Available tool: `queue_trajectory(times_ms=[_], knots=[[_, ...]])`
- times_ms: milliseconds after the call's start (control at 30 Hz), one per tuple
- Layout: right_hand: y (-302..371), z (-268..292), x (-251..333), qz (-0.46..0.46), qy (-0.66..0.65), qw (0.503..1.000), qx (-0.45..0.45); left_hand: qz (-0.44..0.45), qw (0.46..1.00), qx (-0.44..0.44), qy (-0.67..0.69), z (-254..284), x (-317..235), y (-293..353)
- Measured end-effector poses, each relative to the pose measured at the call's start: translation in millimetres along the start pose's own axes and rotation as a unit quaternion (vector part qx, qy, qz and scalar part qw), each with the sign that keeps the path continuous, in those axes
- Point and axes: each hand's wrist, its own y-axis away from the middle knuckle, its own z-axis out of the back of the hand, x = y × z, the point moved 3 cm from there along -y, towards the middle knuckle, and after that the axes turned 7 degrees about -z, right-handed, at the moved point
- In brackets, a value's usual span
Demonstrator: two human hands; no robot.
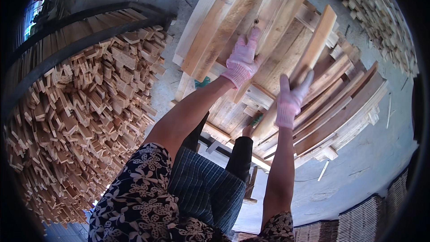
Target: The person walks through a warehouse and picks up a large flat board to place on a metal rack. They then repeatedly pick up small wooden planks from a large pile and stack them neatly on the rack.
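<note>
Both my hands wear pale pink knit gloves. My left hand [242, 59] lies on a long wooden plank [274, 3] with a dark knot, its fingers stretched along the wood. To the right, my right hand [291, 101] grips a narrower wooden board [316, 38] between thumb and fingers. That board slants from the upper right down past my palm. Beneath both hands is a layered stack of boards [277, 62], with more planks at its left and several narrow strips [329, 85] at its right. The undersides of both hands are hidden.
A large heap of short wood pieces [85, 121] fills the left, beside a dark metal rail [67, 29]. More stacked wood [371, 13] stands at the upper right. My green-shod foot [256, 120] is at the stack's near side. Slatted stacks [363, 219] line the lower right.
</note>
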Motion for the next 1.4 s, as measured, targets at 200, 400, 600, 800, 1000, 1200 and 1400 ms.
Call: queue_trajectory(times_ms=[200,400,600,800,1000,1200,1400], knots=[[-48,-62,-52,-0.019,0.243,0.970,0.006,-0.056,0.985,0.035,-0.158,12,12,-13],[-65,-32,-40,0.037,0.142,0.989,-0.005,-0.184,0.959,-0.086,-0.197,68,6,7],[-83,-61,14,-0.037,0.072,0.993,-0.090,0.059,0.992,-0.101,-0.040,145,162,-41],[-70,-120,35,-0.022,0.148,0.989,0.006,0.142,0.987,-0.054,0.044,120,179,-30],[-85,-96,25,0.112,0.251,0.962,-0.007,-0.041,0.977,-0.137,-0.156,136,130,-27],[11,-97,111,0.038,-0.165,0.968,0.187,-0.035,0.998,0.039,0.039,132,49,31],[23,-74,51,-0.062,-0.232,0.970,0.033,-0.250,0.968,-0.011,-0.030,117,24,23]])
